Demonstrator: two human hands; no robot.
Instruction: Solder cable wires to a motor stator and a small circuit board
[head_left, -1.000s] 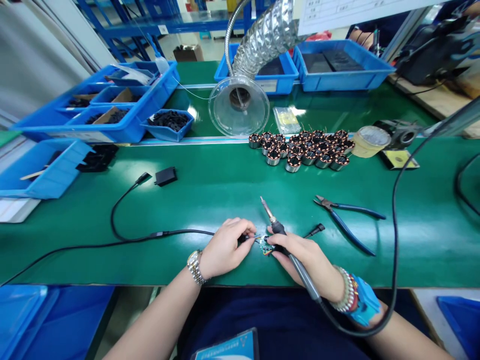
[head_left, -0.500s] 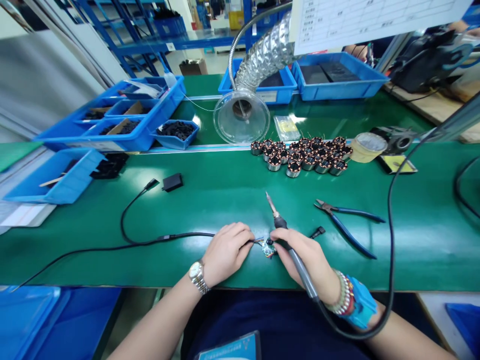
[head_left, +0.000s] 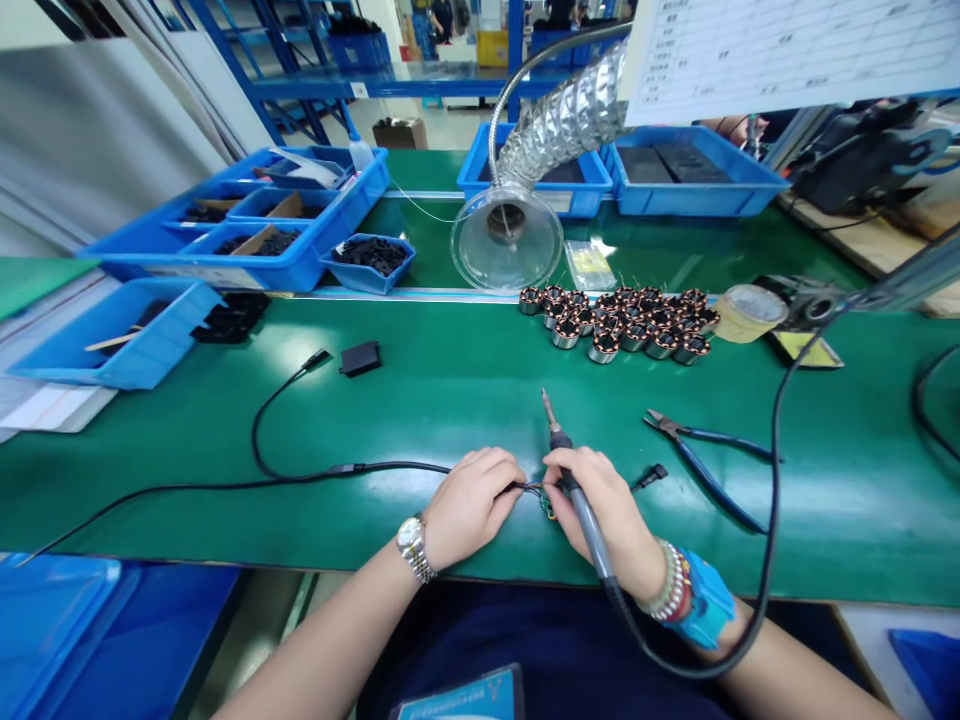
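Note:
My left hand (head_left: 478, 505) is closed on the end of a black cable (head_left: 405, 466), whose thin coloured wires (head_left: 531, 487) stick out past the fingertips. A soldering iron (head_left: 589, 520) rests in my right hand (head_left: 611, 505), its tip pointing away from me and up off the wires. The right thumb and fingertips also pinch near a small green circuit board (head_left: 547, 504), partly hidden by the hand. Just right of this hand a short black plug (head_left: 649, 477) lies on the green mat. Diagonal cutters (head_left: 705, 460) with blue handles lie spread farther right.
Several copper-wound stators (head_left: 604, 345) stand behind my hands, below a clear fume hood (head_left: 507, 250). A tape roll (head_left: 750, 312) sits at their right. Blue parts bins (head_left: 281, 270) and a black box (head_left: 361, 358) are at left. The iron's cord (head_left: 776, 470) loops round my right forearm.
The view has shifted slightly. My right fingertips have moved onto the coloured wires beside the board, and the board has turned and is more covered. Both hands keep their hold.

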